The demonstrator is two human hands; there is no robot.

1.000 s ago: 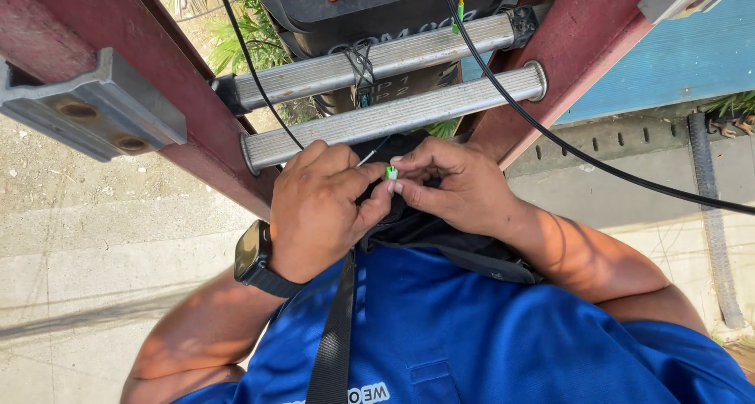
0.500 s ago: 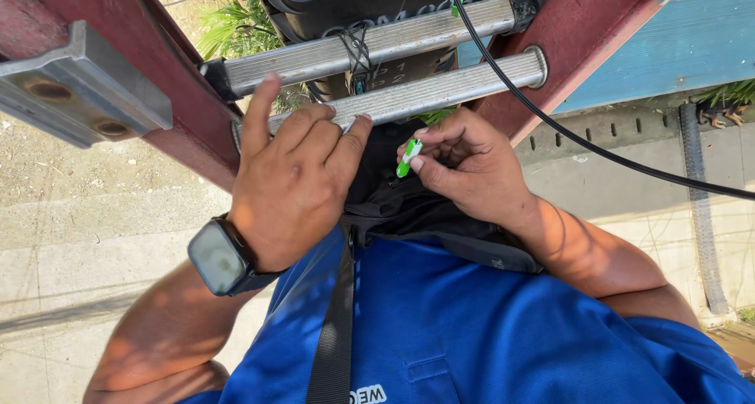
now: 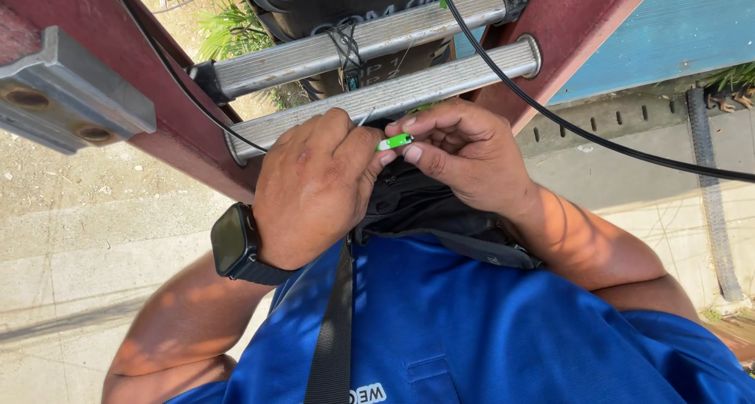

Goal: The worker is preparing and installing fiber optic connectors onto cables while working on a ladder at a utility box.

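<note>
Green little plastic plug (image 3: 395, 142) pinched at both ends, left hand (image 3: 314, 188) at 9 o'clock, right hand (image 3: 464, 156) at 3 o'clock, fingers closed tight, just below ribbed silver metal ladder rung (image 3: 385, 97).

Hands: two, left hand (image 3: 314, 188) and right hand (image 3: 464, 156)
Green connector (image 3: 395, 142): one
Ladder rungs: two, upper rung (image 3: 314, 54) and lower rung (image 3: 440, 82)
Black cables: two, (image 3: 582, 133) and (image 3: 181, 82)
Wristwatch (image 3: 233, 243): one
Metal bracket (image 3: 67, 97): one
</note>
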